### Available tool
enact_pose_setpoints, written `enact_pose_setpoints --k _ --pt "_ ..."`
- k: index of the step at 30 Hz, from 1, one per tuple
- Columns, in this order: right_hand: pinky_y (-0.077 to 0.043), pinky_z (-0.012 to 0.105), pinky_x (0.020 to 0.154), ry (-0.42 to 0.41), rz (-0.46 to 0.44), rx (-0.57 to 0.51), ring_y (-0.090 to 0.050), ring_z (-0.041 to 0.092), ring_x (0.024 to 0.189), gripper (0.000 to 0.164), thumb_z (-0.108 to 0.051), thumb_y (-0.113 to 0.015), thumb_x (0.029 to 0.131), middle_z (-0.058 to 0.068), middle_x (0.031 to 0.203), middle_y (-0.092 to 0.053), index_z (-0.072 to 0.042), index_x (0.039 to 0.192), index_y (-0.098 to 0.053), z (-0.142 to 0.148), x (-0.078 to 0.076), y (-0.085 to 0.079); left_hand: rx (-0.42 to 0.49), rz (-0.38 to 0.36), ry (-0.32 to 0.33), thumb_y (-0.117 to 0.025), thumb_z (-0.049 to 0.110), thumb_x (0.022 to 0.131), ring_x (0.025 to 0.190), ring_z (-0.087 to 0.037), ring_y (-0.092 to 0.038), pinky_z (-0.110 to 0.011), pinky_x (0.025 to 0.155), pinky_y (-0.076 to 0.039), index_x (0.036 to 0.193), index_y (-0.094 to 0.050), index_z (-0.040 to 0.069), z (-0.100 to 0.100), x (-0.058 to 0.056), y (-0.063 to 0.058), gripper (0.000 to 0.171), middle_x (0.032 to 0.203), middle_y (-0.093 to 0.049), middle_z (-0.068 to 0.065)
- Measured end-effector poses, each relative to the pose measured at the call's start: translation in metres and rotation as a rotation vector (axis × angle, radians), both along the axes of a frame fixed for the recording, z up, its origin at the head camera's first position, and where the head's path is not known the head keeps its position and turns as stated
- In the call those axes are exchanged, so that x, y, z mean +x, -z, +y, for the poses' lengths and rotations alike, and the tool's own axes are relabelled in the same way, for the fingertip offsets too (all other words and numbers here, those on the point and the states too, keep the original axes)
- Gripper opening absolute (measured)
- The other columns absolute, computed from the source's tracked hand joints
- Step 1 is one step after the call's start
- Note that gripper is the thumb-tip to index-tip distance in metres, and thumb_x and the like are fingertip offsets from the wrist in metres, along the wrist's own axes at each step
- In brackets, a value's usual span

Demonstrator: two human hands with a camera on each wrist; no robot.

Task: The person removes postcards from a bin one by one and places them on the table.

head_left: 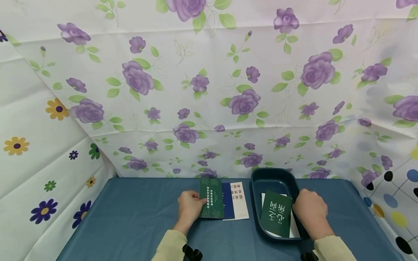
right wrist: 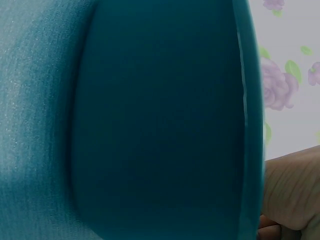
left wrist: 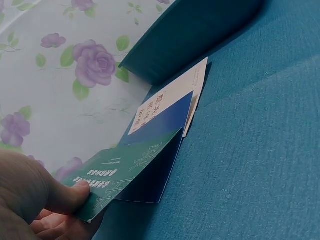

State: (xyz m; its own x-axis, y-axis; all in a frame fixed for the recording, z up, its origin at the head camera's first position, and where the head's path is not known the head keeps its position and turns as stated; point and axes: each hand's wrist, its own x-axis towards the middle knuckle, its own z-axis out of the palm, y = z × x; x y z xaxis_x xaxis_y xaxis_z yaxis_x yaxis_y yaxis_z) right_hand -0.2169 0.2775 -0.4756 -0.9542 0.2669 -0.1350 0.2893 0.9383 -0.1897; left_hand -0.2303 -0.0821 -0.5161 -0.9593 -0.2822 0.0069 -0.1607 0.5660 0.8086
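My left hand [head_left: 190, 208] pinches the left edge of a green printed card [head_left: 211, 198], thumb on top. In the left wrist view this green card [left wrist: 127, 162] is tilted, its near edge raised over a dark blue card [left wrist: 167, 117]. Beyond these a cream card with dark characters [head_left: 241, 204] lies partly covered by the blue one. My right hand [head_left: 310, 210] grips the right rim of a dark teal plastic bin [head_left: 277, 181]. Inside the bin a green card with white characters [head_left: 275, 214] rests on white cards [head_left: 295, 228].
The bin stands right of the fanned cards, on a blue cloth-covered table [head_left: 140, 217]. A white floral sheet [head_left: 212, 72] hangs behind the table's far edge. More patterned sheets border the left and right sides.
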Motion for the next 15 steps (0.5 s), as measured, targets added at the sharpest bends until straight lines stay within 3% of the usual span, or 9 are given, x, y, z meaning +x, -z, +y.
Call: enact_pose_setpoints --k 5,11,15 --pt "-0.042 0.045 0.043 -0.007 -0.006 -0.006 -0.052 0.030 0.055 0.023 -0.017 -0.060 0.083 0.019 0.069 -0.054 0.006 0.087 -0.061 0.001 0.000 0.000 -0.001 -0.024 -0.005 -0.078 0.018 0.073 0.077 -0.016 -0.059 -0.033 0.060 -0.047 0.094 -0.069 0.007 0.001 -0.002 0.004 0.026 0.093 -0.062 -0.007" --pt "-0.043 0.046 0.044 -0.010 -0.011 -0.011 -0.053 0.030 0.056 0.024 -0.017 -0.060 0.084 0.019 0.071 -0.056 0.006 0.090 -0.061 0.001 -0.001 0.000 -0.022 -0.043 0.004 -0.078 0.018 0.073 0.066 -0.012 -0.054 -0.031 0.056 -0.040 0.078 -0.065 0.011 0.002 -0.006 0.008 0.016 0.079 -0.058 -0.004" --pt "-0.043 0.047 0.045 -0.010 -0.010 -0.008 -0.053 0.031 0.057 0.026 -0.018 -0.060 0.084 0.021 0.073 -0.056 0.007 0.091 -0.061 0.001 -0.001 0.000 -0.030 -0.039 0.011 -0.078 0.017 0.074 0.052 -0.011 -0.038 -0.030 0.050 -0.031 0.062 -0.046 0.017 0.003 -0.007 0.012 0.034 0.059 -0.038 0.003"
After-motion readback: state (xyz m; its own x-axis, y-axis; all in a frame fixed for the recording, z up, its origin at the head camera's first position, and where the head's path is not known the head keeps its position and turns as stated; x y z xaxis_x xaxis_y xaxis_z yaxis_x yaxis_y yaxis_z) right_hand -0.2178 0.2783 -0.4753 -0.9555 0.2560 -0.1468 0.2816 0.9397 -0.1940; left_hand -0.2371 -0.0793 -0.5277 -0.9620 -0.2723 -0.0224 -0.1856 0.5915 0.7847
